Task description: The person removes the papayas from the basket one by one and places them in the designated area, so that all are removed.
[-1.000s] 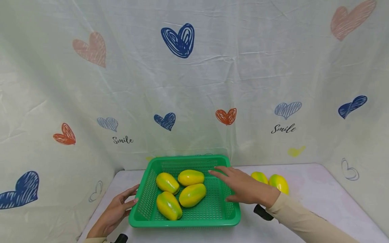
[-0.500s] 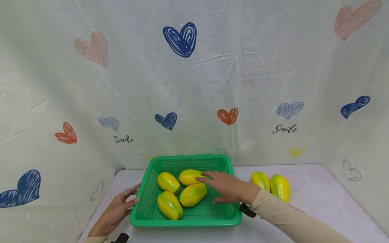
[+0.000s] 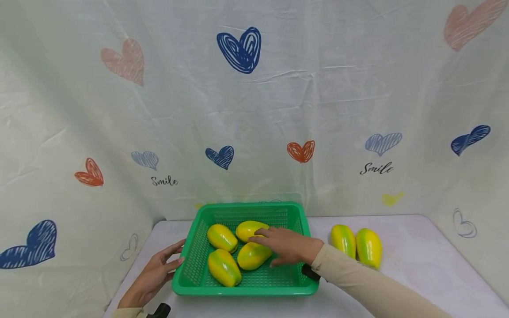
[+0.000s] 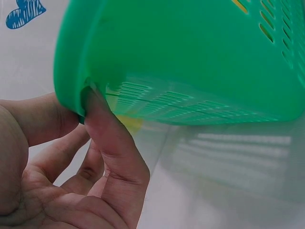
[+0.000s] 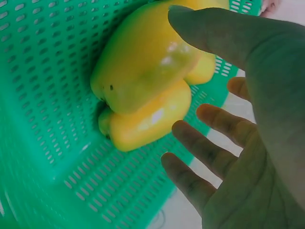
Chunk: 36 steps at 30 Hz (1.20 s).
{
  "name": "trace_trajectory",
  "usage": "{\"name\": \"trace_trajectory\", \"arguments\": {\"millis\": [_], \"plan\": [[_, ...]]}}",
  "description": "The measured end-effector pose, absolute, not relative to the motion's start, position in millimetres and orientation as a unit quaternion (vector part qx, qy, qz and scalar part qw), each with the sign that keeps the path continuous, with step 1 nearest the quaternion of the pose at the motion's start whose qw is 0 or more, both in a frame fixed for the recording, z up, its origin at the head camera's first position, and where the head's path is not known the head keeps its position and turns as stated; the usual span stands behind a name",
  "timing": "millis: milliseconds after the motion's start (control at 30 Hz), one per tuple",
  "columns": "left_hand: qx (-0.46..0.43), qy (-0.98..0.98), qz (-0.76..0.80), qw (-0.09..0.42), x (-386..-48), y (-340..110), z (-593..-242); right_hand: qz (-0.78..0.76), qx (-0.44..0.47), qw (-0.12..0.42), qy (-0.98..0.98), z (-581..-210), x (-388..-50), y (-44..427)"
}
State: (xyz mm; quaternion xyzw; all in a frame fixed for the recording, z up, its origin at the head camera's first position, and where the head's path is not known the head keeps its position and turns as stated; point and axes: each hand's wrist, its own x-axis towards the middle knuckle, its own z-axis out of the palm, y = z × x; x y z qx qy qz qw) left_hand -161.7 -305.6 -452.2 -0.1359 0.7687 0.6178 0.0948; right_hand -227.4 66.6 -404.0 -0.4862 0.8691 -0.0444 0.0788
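In the head view, several yellow-green papayas, among them a front-left papaya [image 3: 224, 267], lie in a green plastic basket [image 3: 246, 291]. My left hand [image 3: 153, 276] is at the basket's left side; the left wrist view shows its thumb and index finger [image 4: 114, 148] pinching the rim. Over the basket's right half, my right hand [image 3: 288, 245] reaches with spread fingers above the right-hand papaya [image 3: 254, 256]. The right wrist view has this hand [image 5: 248, 157] beside the papayas [image 5: 143, 71], with a gap between most fingers and the fruit; I cannot tell whether the thumb touches.
Two more papayas [image 3: 369, 248] lie side by side on the white table [image 3: 413, 260], right of the basket and behind my right forearm. A white curtain [image 3: 254, 115] printed with hearts hangs behind the table and along both sides.
My right hand has moved left and lower, from the basket's right edge to above the right-hand papaya. The left hand stays at the rim. The view has shifted slightly.
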Motion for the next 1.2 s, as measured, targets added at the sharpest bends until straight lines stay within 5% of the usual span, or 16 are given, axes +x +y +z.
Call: {"name": "trace_trajectory", "arguments": {"millis": [1200], "plan": [[-0.143, 0.766, 0.621, 0.087, -161, -304, -453, 0.040, -0.497, 0.048, 0.865, -425, -224, 42]]}}
